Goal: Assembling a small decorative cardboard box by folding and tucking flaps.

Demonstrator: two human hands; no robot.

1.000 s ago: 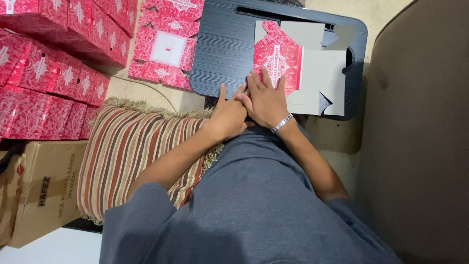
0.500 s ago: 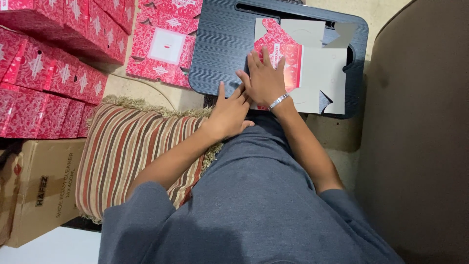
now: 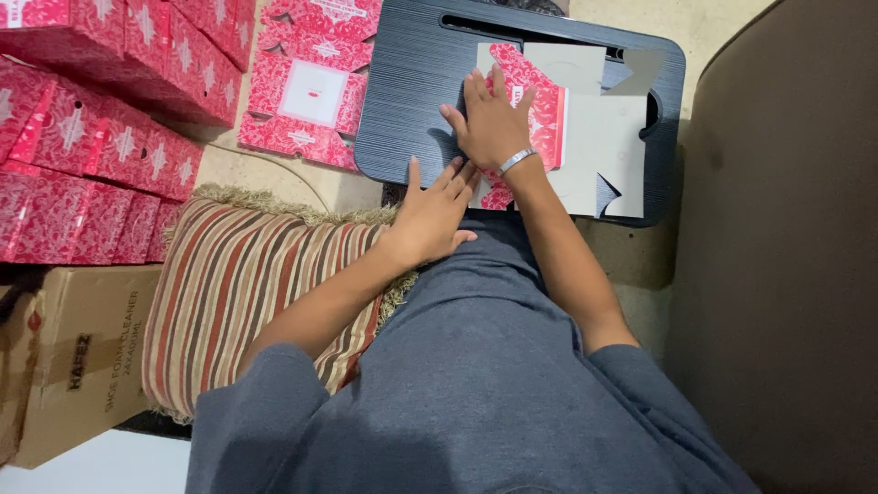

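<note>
Printed card carton blank, matt dark wood-grain tray, woven striped cushion

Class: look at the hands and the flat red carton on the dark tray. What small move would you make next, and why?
Probably run the right hand along the fold to crease it: it lies flat on the unfolded red carton blank on the dark tray, while the left hand steadies the near edge.

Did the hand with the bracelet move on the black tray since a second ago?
Yes. The right hand slid up the flat red carton, away from the near edge of the black tray toward its far edge.
</note>
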